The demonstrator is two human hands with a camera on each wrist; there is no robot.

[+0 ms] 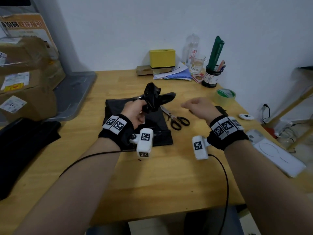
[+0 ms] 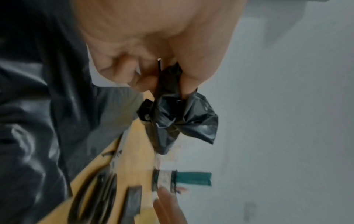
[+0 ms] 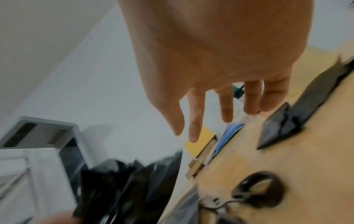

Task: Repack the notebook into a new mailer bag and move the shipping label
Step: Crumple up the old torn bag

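Note:
A flat black mailer bag [image 1: 152, 128] lies on the wooden table [image 1: 152, 184] in front of me. Above it, my left hand [image 1: 135, 111] grips a crumpled wad of black plastic [image 1: 152, 97]; the left wrist view shows that black plastic wad [image 2: 178, 118] pinched between thumb and curled fingers [image 2: 145, 81]. My right hand [image 1: 194, 106] hovers to the right of the wad, holding nothing, and in the right wrist view its fingers [image 3: 226, 109] are spread and straight. No notebook or shipping label can be made out.
Black-handled scissors [image 1: 176, 119] lie just right of the mailer. A tape roll [image 1: 224, 96], a pen cup [image 1: 211, 77], a yellow box [image 1: 162, 58] and papers stand at the back. Cardboard boxes [image 1: 25, 82] sit left, dark bags [image 1: 22, 146] near left, a white device [image 1: 274, 151] right.

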